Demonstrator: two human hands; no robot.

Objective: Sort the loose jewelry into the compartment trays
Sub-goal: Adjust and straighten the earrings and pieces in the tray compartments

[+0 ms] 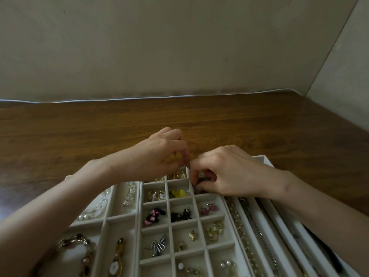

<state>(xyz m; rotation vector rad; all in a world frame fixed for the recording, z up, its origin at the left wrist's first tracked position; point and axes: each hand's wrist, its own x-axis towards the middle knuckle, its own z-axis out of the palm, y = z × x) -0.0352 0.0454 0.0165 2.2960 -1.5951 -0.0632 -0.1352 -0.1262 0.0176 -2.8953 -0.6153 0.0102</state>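
Head view. A wooden desk (79, 126) runs back to a plain wall. Three pale compartment trays lie side by side along its near edge.

The left tray (105, 216) has large compartments. One of them, on the far left, holds a pearl necklace (89, 213).

The middle tray (169, 216) is a grid of small cells:
- a yellow flower piece (178, 193) lies in a cell towards the far side;
- pink earrings (207, 208) lie one row nearer, in the right column;
- a silver snake piece (158, 246) lies nearer still, in the left column.

The right tray (259, 216) has long narrow slots, and a beaded chain (239, 226) lies lengthwise in the leftmost slot.

Both forearms reach in from the near edge, and the hands meet above the far end of the middle tray.

The left hand (157, 154) is raised, with thumb and forefinger tips brought together in a pinch pointing down. Whether anything lies between them cannot be told.

The right hand (229, 172) sits lower, just beside the left. Its fingers are curled round a small dark piece (200, 183), held at the right-column cells near the tray's far end. The fingers hide most of the piece, so its form cannot be made out.
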